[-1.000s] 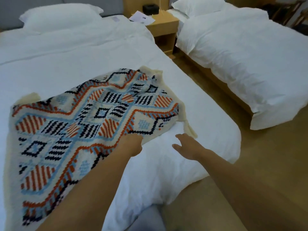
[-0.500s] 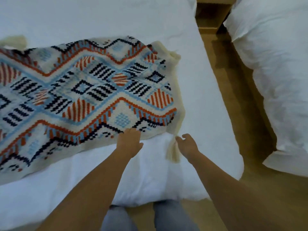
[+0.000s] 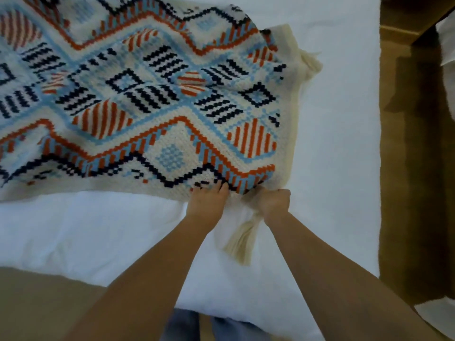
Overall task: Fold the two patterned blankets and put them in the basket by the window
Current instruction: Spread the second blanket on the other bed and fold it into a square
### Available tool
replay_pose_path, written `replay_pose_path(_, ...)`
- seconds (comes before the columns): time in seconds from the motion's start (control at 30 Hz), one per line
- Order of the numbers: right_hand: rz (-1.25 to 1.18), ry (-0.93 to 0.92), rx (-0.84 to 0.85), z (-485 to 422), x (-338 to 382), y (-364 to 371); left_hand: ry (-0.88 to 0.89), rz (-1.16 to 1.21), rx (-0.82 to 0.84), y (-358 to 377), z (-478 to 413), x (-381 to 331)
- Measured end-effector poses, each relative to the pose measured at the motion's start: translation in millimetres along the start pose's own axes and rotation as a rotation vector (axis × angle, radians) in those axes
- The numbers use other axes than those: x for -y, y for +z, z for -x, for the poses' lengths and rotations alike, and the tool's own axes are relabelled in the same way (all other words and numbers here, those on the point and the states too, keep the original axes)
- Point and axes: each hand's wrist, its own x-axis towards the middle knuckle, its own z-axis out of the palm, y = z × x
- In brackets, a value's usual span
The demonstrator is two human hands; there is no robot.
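A patterned blanket (image 3: 152,99), cream with orange, light blue and navy diamonds, lies spread on the white bed (image 3: 339,124). My left hand (image 3: 206,203) grips its near edge, fingers curled over the weave. Just to the right, my right hand (image 3: 273,203) is closed on the near right corner. A cream tassel (image 3: 242,238) hangs down from that corner below my right hand. Another tassel (image 3: 311,61) lies at the far right corner. The second blanket and the basket are out of view.
The bed's near edge runs across the lower frame, with wooden floor (image 3: 37,303) below it. A floor gap (image 3: 416,168) separates this bed from a second white bed (image 3: 446,38) at the right edge. My legs (image 3: 187,326) stand at the bottom.
The view has tilted down and closer over the bed. My right hand has moved from beside the tassel onto the blanket's near right corner and closed on it. My left hand stays on the near edge.
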Motion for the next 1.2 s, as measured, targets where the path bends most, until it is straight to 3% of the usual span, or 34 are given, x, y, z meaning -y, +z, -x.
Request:
replay_pose_path(0.17, 0.100, -0.060, 0.015, 0.9, -0.4, -11.2, 0.035, 0.053, -0.036, -5.2, 23.4, -7.9)
replay_pose_path(0.23, -0.002, -0.115, -0.046, 9.1, -2.7, -29.1, 0.043, 0.042, -0.041, -9.6, 31.5, -8.5)
replay_pose_path(0.37, -0.247, 0.020, -0.176, 22.9, -20.8, -85.1, 0.179, -0.053, -0.064, -14.0, 58.7, -26.9)
replay_pose_path(0.57, -0.066, -0.068, -0.426, 46.6, -104.0, -160.7, 0.401, -0.046, -0.023, 24.4, 120.4, -90.3)
replay_pose_path(0.77, 0.265, -0.137, -0.208, 56.5, -126.8, -158.0, 0.368, -0.040, 0.167, 44.9, 127.2, -76.0)
replay_pose_path(0.97, 0.457, -0.211, -0.216, 66.5, -99.5, -134.9, 0.297, 0.065, 0.207, 16.9, 119.8, -47.6)
replay_pose_path(1.2, 0.395, -0.388, -0.138, 47.3, -34.7, -125.5, 0.211, 0.132, 0.087, -62.7, 63.5, -23.1)
